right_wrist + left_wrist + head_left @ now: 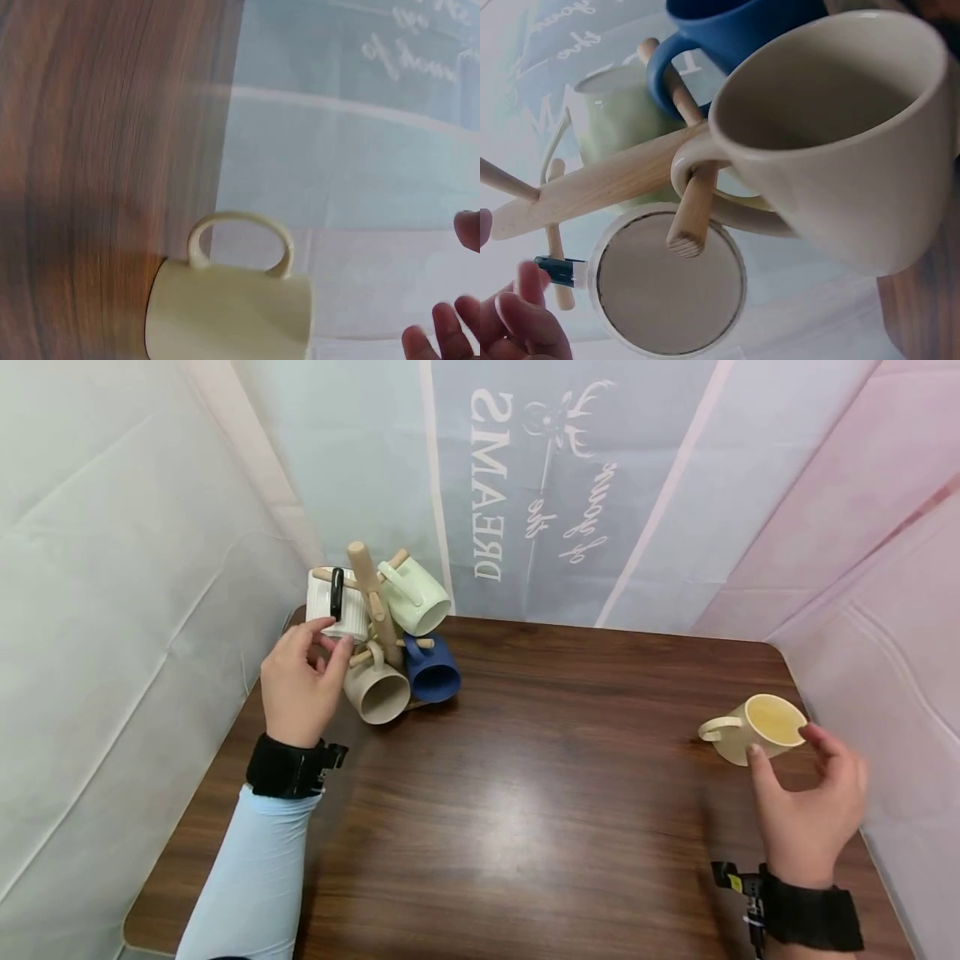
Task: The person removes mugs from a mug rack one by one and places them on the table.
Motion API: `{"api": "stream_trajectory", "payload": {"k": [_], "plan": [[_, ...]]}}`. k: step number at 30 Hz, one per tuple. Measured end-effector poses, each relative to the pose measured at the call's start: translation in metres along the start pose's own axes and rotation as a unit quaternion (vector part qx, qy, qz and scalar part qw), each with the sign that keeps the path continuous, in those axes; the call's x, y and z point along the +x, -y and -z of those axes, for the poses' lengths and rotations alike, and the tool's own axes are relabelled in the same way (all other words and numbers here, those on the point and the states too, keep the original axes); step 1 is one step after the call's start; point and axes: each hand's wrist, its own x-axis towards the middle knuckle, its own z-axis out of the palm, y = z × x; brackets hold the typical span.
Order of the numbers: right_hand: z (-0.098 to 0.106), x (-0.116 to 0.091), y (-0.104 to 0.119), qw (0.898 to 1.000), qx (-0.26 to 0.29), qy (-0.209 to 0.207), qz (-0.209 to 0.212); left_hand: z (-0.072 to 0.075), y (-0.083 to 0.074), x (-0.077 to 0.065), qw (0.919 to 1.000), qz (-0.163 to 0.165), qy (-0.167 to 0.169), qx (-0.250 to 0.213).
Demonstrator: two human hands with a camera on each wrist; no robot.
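A white ribbed mug [321, 597] with a black handle [337, 593] hangs from an upper peg of a wooden mug tree [361, 558]. My left hand [303, 681] is at its near side, an index fingertip by the handle's lower end and the thumb apart from it. In the left wrist view, the fingers [532, 319] are beside the dark handle [555, 271]; contact is hard to tell. To the right, a yellow mug [738, 737] stands upright on the table, handle facing left. My right hand [813, 802] is just in front of it, thumb and fingers spread apart around its near side.
On the same tree hang a pale green mug [408, 597], a blue mug [435, 670] and a beige mug [375, 693]. The tree stands at the back left of the brown wooden table [525, 793]. Fabric walls [135, 568] enclose the back and sides.
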Motion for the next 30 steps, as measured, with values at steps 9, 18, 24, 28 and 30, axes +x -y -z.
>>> {"api": "stream_trajectory", "payload": {"k": [9,18,24,28,30], "plan": [[0.009,-0.031,0.011,0.994,0.098,0.024,0.030,-0.003,-0.009,0.030,0.9991,0.037,0.011,0.020],[0.009,-0.046,0.022,0.996,0.090,0.028,-0.004,-0.013,-0.008,0.041,0.9945,0.073,0.054,0.052],[0.009,-0.050,0.006,0.995,0.090,0.030,-0.016,-0.019,-0.006,0.040,0.9958,0.084,0.016,0.031],[0.010,-0.053,0.000,0.995,0.092,0.030,-0.027,-0.022,-0.004,0.040,0.9955,0.094,-0.010,-0.002],[0.011,-0.054,-0.002,0.995,0.092,0.029,-0.030,-0.022,-0.003,0.041,0.9948,0.098,-0.018,-0.020]]}}
